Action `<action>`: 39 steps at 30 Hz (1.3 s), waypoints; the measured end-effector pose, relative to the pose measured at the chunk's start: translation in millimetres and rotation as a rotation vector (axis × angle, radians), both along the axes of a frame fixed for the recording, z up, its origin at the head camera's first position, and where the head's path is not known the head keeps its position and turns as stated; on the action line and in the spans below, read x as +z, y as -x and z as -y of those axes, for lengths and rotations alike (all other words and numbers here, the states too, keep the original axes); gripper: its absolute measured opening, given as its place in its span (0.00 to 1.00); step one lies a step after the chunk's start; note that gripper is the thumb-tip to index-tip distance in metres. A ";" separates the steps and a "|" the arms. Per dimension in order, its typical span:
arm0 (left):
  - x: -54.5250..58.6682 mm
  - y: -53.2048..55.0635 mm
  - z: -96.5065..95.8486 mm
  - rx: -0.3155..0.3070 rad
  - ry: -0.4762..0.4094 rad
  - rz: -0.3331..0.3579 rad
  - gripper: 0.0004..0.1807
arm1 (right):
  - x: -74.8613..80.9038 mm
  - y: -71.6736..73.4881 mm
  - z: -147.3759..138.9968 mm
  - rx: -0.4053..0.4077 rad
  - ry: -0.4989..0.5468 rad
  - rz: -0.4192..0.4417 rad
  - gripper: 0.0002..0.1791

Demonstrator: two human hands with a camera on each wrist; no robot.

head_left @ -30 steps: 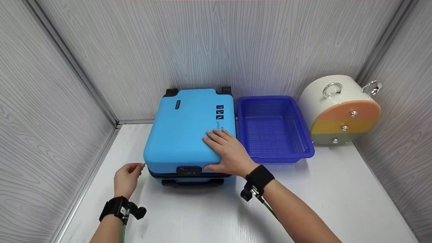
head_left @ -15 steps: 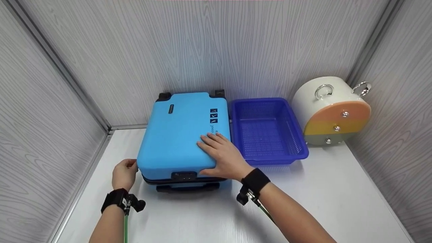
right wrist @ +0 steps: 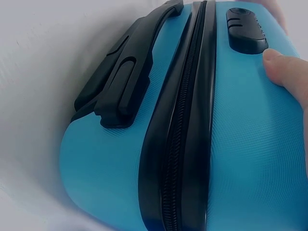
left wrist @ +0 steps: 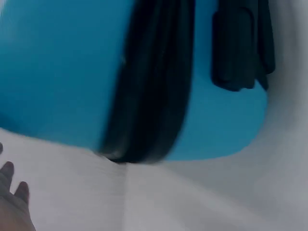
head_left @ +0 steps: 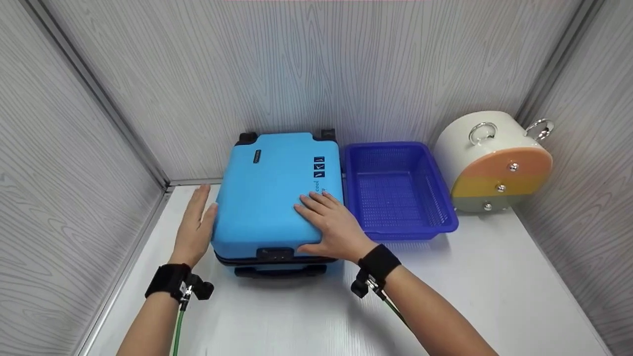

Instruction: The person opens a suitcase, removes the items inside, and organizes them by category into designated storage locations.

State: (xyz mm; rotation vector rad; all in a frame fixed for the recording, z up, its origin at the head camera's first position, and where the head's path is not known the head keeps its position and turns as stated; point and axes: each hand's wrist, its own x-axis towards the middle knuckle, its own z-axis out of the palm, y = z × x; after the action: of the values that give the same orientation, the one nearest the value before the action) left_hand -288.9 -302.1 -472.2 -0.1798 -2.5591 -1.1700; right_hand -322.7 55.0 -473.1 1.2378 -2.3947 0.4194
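Note:
A light blue hard-shell suitcase (head_left: pixel 269 198) lies flat on the white table against the back wall. My right hand (head_left: pixel 336 227) rests on its top near the front right corner, fingers spread. In the right wrist view, my right thumb touches the front face beside the black combination lock (right wrist: pixel 245 31). My left hand (head_left: pixel 194 232) stands along the suitcase's left side with straight fingers, close to it; whether it touches, I cannot tell. The black zipper (right wrist: pixel 180 120) runs round the suitcase; at the front visible part it is closed. The black carry handle (right wrist: pixel 127 72) sits below it.
A blue plastic basket (head_left: pixel 410 232) stands just right of the suitcase. Farther right is a white rounded container (head_left: pixel 457 143) with a striped orange, yellow and green front, silver knobs and ring handles. Wood-grain walls (head_left: pixel 296 64) enclose the back and both sides.
My left hand, its fingers bent at the suitcase's front left corner before, has moved back along the left side and straightened its fingers. My right hand stays on the top.

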 end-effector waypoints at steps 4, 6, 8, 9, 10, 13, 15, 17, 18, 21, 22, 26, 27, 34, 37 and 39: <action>2.7 6.8 -15.7 -0.107 0.192 -0.025 0.35 | 0.4 0.8 -2.2 -0.005 -0.006 0.007 0.55; 1.0 8.3 -19.9 -0.140 0.243 -0.023 0.35 | 0.3 1.5 -2.7 -0.006 -0.011 0.003 0.55; -0.6 8.6 -21.9 -0.148 0.257 -0.019 0.34 | -0.2 2.0 -3.3 -0.006 -0.012 -0.006 0.55; -1.2 8.6 -22.4 -0.147 0.256 -0.021 0.34 | -0.6 2.1 -3.6 -0.007 -0.013 -0.009 0.55; -1.6 8.6 -22.9 -0.147 0.256 -0.026 0.34 | -1.0 2.4 -3.8 -0.009 -0.014 -0.012 0.55; -2.4 7.1 -23.2 -0.147 0.255 -0.036 0.34 | -2.5 2.6 -4.3 -0.006 -0.015 -0.020 0.55; -3.1 3.5 -23.1 -0.142 0.255 -0.039 0.34 | -3.6 2.5 -4.0 0.004 -0.014 -0.022 0.54; -4.2 -1.7 -23.6 -0.132 0.255 -0.042 0.34 | -4.5 2.2 -4.2 0.023 -0.010 -0.025 0.54; -4.8 -4.7 -24.1 -0.124 0.257 -0.045 0.34 | -4.8 2.0 -4.4 0.033 -0.010 -0.024 0.54; -5.4 -14.3 -27.0 -0.099 0.262 -0.053 0.34 | -4.1 1.9 -5.7 0.061 -0.014 -0.025 0.54; -5.3 -17.6 -28.0 -0.090 0.263 -0.056 0.34 | -3.5 1.9 -6.1 0.069 -0.016 -0.023 0.54; -3.4 -29.7 -32.1 -0.050 0.282 -0.064 0.34 | -0.4 3.3 -7.9 0.102 -0.024 -0.014 0.54; -2.8 -32.5 -32.9 -0.041 0.291 -0.066 0.34 | 0.3 3.8 -8.4 0.110 -0.026 -0.011 0.54; -1.7 -54.9 -35.1 0.024 0.410 -0.086 0.34 | 5.9 9.5 -12.0 0.180 -0.084 0.031 0.55; -1.1 -65.5 -35.7 0.045 0.463 -0.109 0.35 | 9.0 12.5 -14.1 0.206 -0.112 0.040 0.55; -1.1 -71.9 -36.4 0.054 0.492 -0.136 0.35 | 10.4 14.7 -16.4 0.215 -0.122 0.044 0.54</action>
State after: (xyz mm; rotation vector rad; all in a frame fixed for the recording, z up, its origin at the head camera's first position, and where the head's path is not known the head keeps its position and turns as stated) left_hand -217.0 -265.7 -473.3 -0.2874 -2.6593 -0.4712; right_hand -337.4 71.4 -462.8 1.5638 -2.3626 0.3722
